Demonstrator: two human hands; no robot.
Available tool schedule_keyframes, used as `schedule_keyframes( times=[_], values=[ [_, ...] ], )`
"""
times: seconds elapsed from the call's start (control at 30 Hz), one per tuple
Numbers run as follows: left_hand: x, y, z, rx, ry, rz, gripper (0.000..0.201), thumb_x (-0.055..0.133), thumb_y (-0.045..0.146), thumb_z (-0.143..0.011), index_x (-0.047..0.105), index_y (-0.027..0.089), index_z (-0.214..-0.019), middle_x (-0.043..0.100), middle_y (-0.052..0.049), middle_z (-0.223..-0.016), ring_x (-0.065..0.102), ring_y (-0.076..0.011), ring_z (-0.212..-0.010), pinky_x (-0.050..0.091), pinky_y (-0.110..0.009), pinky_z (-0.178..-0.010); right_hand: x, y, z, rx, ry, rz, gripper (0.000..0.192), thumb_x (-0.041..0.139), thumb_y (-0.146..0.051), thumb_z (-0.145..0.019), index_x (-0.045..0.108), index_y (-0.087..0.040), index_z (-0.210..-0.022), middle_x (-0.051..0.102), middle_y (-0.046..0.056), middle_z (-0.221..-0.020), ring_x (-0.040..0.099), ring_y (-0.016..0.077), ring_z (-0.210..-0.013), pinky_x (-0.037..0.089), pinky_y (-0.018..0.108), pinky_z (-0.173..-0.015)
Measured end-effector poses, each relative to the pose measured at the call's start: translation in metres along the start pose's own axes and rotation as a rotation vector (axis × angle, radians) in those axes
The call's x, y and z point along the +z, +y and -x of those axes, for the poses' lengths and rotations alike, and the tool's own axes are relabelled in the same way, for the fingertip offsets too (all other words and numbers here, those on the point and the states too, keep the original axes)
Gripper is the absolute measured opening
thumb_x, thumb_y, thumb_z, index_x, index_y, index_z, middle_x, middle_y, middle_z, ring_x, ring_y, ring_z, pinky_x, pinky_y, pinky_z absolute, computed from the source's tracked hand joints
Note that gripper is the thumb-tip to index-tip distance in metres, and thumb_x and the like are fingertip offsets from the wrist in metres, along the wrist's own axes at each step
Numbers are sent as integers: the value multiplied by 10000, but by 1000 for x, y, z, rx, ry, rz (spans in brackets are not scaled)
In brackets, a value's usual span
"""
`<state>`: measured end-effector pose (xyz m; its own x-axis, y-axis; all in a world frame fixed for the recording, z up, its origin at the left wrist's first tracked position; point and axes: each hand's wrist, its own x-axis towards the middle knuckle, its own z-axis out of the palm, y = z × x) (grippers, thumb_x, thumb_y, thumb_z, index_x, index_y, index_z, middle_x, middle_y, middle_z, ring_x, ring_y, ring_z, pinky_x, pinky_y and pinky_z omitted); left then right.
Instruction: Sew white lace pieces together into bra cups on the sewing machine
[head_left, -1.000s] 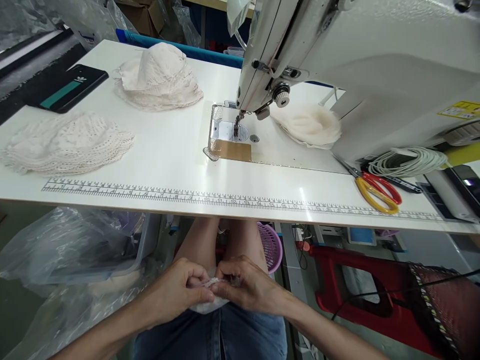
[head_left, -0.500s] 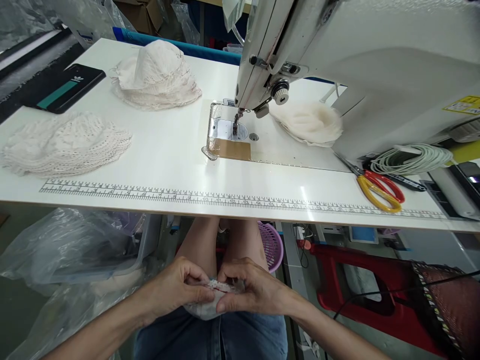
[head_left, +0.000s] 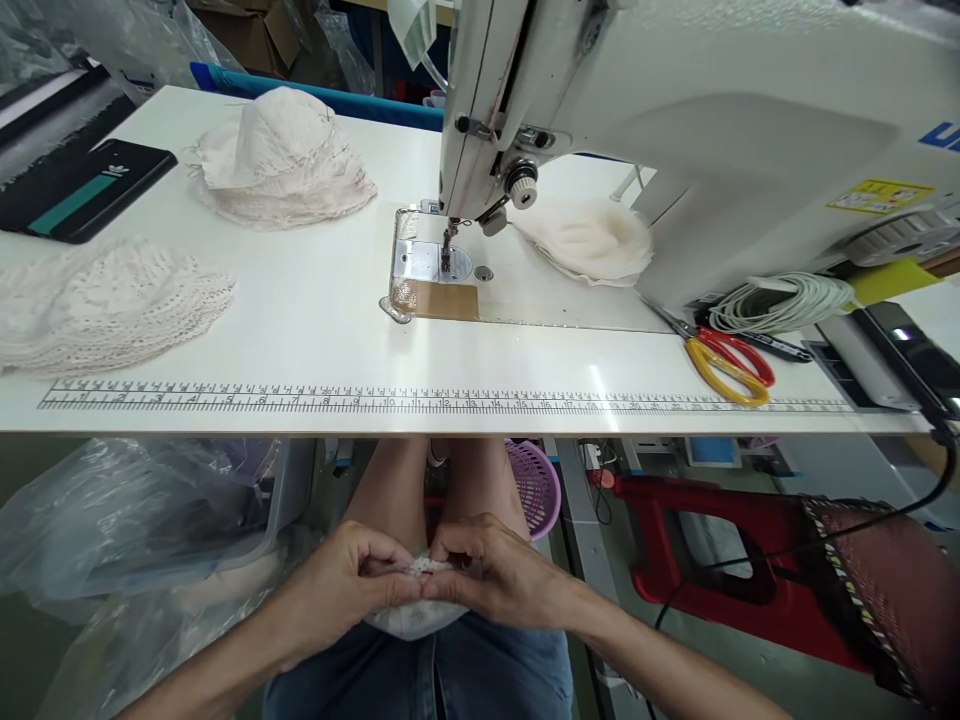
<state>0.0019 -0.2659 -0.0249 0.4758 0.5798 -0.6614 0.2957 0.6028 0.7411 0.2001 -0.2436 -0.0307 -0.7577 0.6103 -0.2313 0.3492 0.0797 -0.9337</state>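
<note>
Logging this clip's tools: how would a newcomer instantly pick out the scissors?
Start at the white sewing machine and follow its base right, on the table. The scissors lie before a coiled pale cord, the only thing with red and yellow handles.

Both hands meet low over the lap, knuckles up.
The left hand and right hand come in from bare forearms angled inward, fingers curled and pinched tip to tip, thumbs tucked beneath, wrists roughly level.
</note>
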Motion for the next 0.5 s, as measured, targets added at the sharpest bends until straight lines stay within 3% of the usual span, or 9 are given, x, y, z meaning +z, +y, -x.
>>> schedule_keyframes(
  times=[0.1,0.3,0.5],
  values=[
    [1,5,-2,-25,-2,1,347,630,447,-720,625,108,-642,365,55,-533,256,-89,-533,148,-245,-494,-3,-1,4,14,19,50,384,538,-490,-852,564,-125,-737,409,-50,-580,381,71,-533,244,187,-472],
    [5,17,-12,-38,-29,-22,410,636,526,-700,624,118,-666,399,50,-551,279,-94,-548,162,-228,-498,-7,8,12,-35,78,134,420,496,-495,-874,568,-123,-691,428,-43,-556,400,79,-526,257,197,-479],
    [14,-2,-33,50,-56,13,517,629,653,-660,483,158,-627,332,74,-555,236,-76,-520,164,-197,-470,-12,13,20,-58,115,223,342,512,-430,-884,616,-120,-785,496,-35,-592,440,65,-526,304,168,-488]
  ],
)
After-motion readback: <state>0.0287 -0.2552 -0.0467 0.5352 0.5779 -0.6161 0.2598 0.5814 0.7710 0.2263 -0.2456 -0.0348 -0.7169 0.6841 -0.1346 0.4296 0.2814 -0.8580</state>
